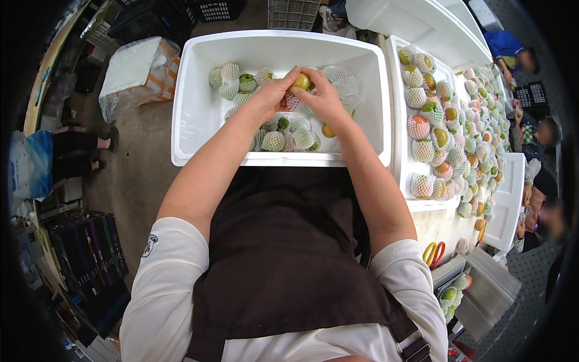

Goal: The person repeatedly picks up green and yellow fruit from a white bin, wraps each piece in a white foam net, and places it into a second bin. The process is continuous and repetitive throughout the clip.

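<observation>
Over the white foam box I hold a round yellow-green fruit between both hands. My left hand closes on it from the left, thumb and fingers near its top. From the other side my right hand curls its fingers around it. A white-and-pink foam net shows just under the fruit, partly hidden by my hands. Inside the box lie several green fruits in white foam nets, a bare orange-yellow fruit and a heap of loose white foam nets.
At right, a white foam tray holds netted fruits, with many more netted fruits beyond it. Red and yellow scissors lie nearer me, beside a clear-lidded bin. A wrapped carton stands left. Other people are at the right edge.
</observation>
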Demonstrator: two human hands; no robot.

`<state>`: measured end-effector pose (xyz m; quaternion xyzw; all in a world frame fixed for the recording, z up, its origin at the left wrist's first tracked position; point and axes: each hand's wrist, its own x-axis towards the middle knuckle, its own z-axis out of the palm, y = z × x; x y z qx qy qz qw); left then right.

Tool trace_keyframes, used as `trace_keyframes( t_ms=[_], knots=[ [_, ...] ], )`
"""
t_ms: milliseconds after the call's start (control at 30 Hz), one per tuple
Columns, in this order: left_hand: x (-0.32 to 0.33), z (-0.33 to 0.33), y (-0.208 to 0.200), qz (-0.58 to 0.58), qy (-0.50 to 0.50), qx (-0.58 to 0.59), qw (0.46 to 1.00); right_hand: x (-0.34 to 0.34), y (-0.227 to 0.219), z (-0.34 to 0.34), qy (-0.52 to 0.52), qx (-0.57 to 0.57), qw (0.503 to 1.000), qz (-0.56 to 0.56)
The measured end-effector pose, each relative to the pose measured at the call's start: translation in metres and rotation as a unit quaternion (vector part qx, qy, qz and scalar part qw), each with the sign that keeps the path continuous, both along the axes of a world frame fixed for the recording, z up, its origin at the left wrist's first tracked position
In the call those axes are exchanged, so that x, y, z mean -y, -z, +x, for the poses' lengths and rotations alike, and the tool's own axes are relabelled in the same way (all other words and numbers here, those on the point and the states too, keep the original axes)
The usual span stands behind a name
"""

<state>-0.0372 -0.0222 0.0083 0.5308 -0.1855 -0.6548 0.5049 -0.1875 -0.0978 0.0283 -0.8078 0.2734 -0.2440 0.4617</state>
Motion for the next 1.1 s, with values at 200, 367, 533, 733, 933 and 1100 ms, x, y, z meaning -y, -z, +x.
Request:
trace_keyframes(
  t_ms=[200, 367, 533, 733, 933, 1100],
  knots=[
    [0.001, -0.006, -0.002, -0.027, -0.056, -0.004, 0.998, 0.002, -0.003, 0.0, 0.008, 0.041, 0.992, 0.116],
    [0.001, -0.003, -0.007, -0.019, -0.031, -0.017, 0.999, 0.004, -0.001, -0.001, 0.031, 0.038, 0.997, 0.058],
    [-0.001, -0.006, -0.016, -0.08, -0.038, -0.079, 0.993, 0.004, 0.0, -0.001, 0.047, 0.035, 0.998, 0.003],
    [0.0, -0.002, -0.008, -0.12, -0.058, -0.094, 0.987, 0.009, 0.005, -0.001, 0.045, 0.098, 0.985, 0.132],
    [0.001, -0.004, -0.011, -0.139, -0.041, -0.007, 0.989, 0.018, 0.006, -0.006, 0.096, 0.132, 0.932, 0.324],
    [-0.002, -0.01, -0.013, -0.152, -0.007, 0.034, 0.988, 0.018, 0.011, -0.002, 0.098, 0.127, 0.861, 0.483]
  ],
)
